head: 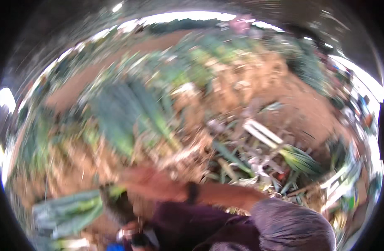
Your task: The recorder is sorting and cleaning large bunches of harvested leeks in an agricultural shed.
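Observation:
Motion blur softens everything. My right arm, in a short grey-purple sleeve with a dark wristband, reaches across to the left. At its end my right hand (140,180) is smeared, close to the pale end of a leek bundle; its fingers cannot be made out. Below it my left hand (115,204), seemingly in a grey glove, closes around that bundle of leeks (68,210). The bundle's broad green leaves point left. Just beyond my hands lies a heap of leeks (123,113) with earthy, light-brown roots.
More leeks (198,62) are piled farther off, roots facing right. Leaf scraps (232,163) litter the ground at right, where a leek with white stalks (262,133) lies. Bare brown soil (311,109) stretches beyond. A blurred pink shape (241,24) is at the far top.

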`<state>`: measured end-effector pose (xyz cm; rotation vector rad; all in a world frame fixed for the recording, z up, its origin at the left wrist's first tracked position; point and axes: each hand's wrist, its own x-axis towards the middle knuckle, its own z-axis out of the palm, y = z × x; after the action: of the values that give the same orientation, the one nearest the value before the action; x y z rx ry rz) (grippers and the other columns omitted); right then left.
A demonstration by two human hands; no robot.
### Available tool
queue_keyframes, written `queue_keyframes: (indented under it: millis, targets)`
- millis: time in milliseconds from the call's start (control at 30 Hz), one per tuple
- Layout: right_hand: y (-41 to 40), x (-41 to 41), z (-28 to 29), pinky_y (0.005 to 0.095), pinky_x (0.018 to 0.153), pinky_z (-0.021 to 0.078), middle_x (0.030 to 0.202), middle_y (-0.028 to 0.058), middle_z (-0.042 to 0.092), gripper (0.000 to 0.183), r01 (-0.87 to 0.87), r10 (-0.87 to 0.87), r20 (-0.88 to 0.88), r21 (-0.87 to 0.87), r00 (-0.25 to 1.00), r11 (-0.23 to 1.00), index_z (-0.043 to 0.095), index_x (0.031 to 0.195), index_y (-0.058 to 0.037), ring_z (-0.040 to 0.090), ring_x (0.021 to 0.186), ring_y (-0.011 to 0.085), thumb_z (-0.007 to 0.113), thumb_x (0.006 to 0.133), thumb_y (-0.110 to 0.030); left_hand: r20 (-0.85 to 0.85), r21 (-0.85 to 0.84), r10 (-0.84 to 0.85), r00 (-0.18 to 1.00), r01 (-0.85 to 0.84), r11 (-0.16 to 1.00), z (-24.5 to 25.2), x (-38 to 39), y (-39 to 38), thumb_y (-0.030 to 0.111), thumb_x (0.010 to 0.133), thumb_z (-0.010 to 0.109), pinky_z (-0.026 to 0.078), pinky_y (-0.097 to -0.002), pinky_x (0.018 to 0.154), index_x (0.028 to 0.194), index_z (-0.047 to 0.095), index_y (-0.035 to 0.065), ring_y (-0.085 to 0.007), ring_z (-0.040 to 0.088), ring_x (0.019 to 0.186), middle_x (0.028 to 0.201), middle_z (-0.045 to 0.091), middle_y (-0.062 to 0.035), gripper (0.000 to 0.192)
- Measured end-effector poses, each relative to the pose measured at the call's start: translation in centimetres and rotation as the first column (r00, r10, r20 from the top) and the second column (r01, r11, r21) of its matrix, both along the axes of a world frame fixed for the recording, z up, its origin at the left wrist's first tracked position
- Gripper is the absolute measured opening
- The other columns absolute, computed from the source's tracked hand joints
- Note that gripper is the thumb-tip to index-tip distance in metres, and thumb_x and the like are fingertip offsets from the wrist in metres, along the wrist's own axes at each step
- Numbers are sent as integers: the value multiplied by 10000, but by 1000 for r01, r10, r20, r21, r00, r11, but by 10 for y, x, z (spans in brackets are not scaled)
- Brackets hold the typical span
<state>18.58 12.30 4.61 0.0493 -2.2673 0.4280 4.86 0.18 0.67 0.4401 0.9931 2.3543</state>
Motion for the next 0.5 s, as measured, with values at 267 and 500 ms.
queue_keyframes:
  millis: [267,500]
  targets:
    - [6,-8,0,435,704,450,1062,117,506,608,307,-326,254,115,910,945,363,1268,-93,556,944,298,640,749,-243,-167,-116,-218,962,200,973,-16,20,21,280,903,496,422,-406,923,1297,425,89,-227,488,1134,1258,493,-87,443]
    - [12,15,20,414,485,426,708,121,534,527,228,-196,331,-60,923,972,445,1033,-63,578,602,314,642,755,-465,-113,-19,-387,915,387,922,2,31,24,240,861,565,412,-428,958,1288,407,46,-255,487,1134,1252,490,-119,495]
